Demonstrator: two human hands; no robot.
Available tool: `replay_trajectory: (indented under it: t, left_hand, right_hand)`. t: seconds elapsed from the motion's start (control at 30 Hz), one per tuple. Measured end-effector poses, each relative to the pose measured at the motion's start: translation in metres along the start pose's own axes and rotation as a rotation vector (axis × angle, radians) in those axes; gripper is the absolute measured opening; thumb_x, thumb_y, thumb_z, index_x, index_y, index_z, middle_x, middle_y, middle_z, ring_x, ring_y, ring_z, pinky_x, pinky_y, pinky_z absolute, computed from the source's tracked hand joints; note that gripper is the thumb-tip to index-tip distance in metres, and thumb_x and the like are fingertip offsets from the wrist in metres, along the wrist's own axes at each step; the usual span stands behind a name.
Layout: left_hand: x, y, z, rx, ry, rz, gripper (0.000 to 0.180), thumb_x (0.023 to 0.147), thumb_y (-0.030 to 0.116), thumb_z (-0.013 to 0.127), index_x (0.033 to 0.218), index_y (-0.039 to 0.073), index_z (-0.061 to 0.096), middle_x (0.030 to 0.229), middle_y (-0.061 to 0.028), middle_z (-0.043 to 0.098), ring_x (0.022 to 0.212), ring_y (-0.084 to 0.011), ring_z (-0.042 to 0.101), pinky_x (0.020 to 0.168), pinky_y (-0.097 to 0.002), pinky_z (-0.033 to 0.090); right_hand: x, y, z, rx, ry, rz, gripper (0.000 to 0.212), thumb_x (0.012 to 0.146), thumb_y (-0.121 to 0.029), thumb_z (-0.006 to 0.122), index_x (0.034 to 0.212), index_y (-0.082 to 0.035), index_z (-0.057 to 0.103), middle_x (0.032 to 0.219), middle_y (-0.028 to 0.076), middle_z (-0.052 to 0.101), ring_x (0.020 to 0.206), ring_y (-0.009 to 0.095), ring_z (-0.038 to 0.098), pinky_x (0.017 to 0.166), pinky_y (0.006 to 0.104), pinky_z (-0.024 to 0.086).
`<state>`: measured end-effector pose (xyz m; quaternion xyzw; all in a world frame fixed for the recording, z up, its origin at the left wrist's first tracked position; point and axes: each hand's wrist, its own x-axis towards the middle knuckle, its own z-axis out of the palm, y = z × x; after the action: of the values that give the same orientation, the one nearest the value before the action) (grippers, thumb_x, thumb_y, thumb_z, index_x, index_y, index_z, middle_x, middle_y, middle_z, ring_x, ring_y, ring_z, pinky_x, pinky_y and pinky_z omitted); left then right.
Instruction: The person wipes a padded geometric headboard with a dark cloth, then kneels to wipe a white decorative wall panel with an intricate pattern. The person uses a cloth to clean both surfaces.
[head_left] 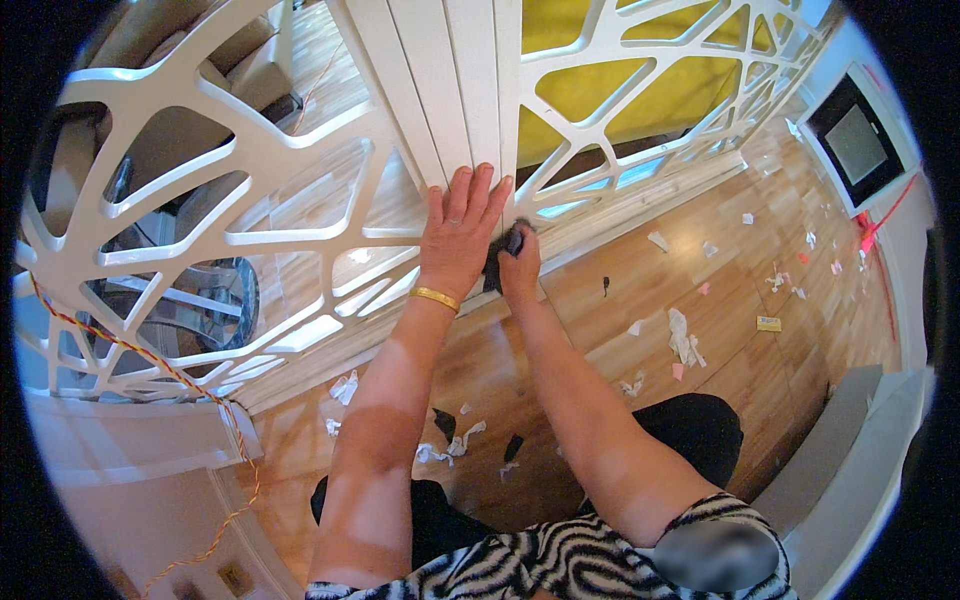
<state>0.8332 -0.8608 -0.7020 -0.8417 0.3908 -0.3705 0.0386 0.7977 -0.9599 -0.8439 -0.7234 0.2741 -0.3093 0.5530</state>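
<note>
My left hand (pixel 462 225) lies flat with its fingers stretched out on a white grooved post (pixel 440 90). It wears a ring, and a gold bracelet circles the wrist. Just to its right, my right hand (pixel 520 265) is closed on a dark grey cloth (pixel 494 268), pressed near the lower right edge of the post. Part of the cloth hangs below my fingers; the rest is hidden in the grip. White openwork lattice panels join the post on the left (pixel 180 80) and on the right (pixel 590 130).
Scraps of white paper (pixel 683 338), dark bits (pixel 514 447) and a small yellow packet (pixel 768 324) litter the wooden floor (pixel 600 300). A twisted cord (pixel 150 352) hangs at the left. Behind the lattice are brown seats (pixel 215 60) and something yellow (pixel 660 100).
</note>
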Motion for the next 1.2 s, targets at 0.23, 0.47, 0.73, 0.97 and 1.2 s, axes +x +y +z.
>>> replay_trajectory:
  t: [0.23,0.47,0.73,0.97,1.2]
  left_hand:
    - [-0.002,-0.003,0.009,0.133,0.023,0.023,0.056,0.087,0.020,0.052,0.141,0.029,0.042,0.145,-0.0074,0.033,0.135,-0.0344,0.027,0.103,-0.0576,0.026]
    - [-0.010,-0.003,0.015,0.115,0.023,-0.026,0.054,0.087,0.019,0.051,0.140,0.030,0.043,0.143,-0.0080,0.034,0.134,-0.0358,0.025,0.102,-0.0594,0.023]
    - [0.002,0.015,0.023,0.107,0.093,-0.043,0.053,0.088,0.021,0.050,0.140,0.030,0.043,0.145,-0.0077,0.031,0.137,-0.0364,0.021,0.106,-0.0598,0.017]
    - [-0.005,0.005,0.021,0.133,0.093,-0.034,0.052,0.087,0.021,0.053,0.138,0.031,0.046,0.144,-0.0088,0.032,0.137,-0.0348,0.021,0.103,-0.0594,0.021]
    - [0.002,0.018,0.021,0.120,0.108,-0.058,0.049,0.089,0.021,0.051,0.137,0.030,0.047,0.144,-0.0090,0.032,0.137,-0.0373,0.021,0.100,-0.0600,0.026]
  right_hand:
    - [0.029,0.066,-0.007,0.310,-0.075,0.365,0.061,0.067,-0.003,0.064,0.125,0.006,0.052,0.119,0.025,0.058,0.114,0.038,0.055,0.102,0.0394,0.041]
    - [0.021,0.045,-0.018,-0.752,-0.347,-0.364,0.054,0.072,-0.001,0.057,0.126,-0.006,0.056,0.126,0.010,0.055,0.103,0.034,0.055,0.086,0.0427,0.048]
    - [-0.005,0.063,0.011,-0.355,0.055,-0.118,0.061,0.068,0.004,0.063,0.127,-0.007,0.053,0.120,0.018,0.049,0.114,0.040,0.049,0.097,0.0435,0.043]
    - [0.025,0.064,-0.027,-0.071,0.206,0.271,0.040,0.068,-0.004,0.069,0.107,0.003,0.062,0.097,0.023,0.062,0.099,0.039,0.058,0.092,0.0452,0.045]
    - [0.023,0.086,-0.009,-0.516,-0.119,-0.032,0.059,0.079,-0.010,0.059,0.133,0.005,0.044,0.130,0.035,0.039,0.122,0.049,0.040,0.107,0.0461,0.035]
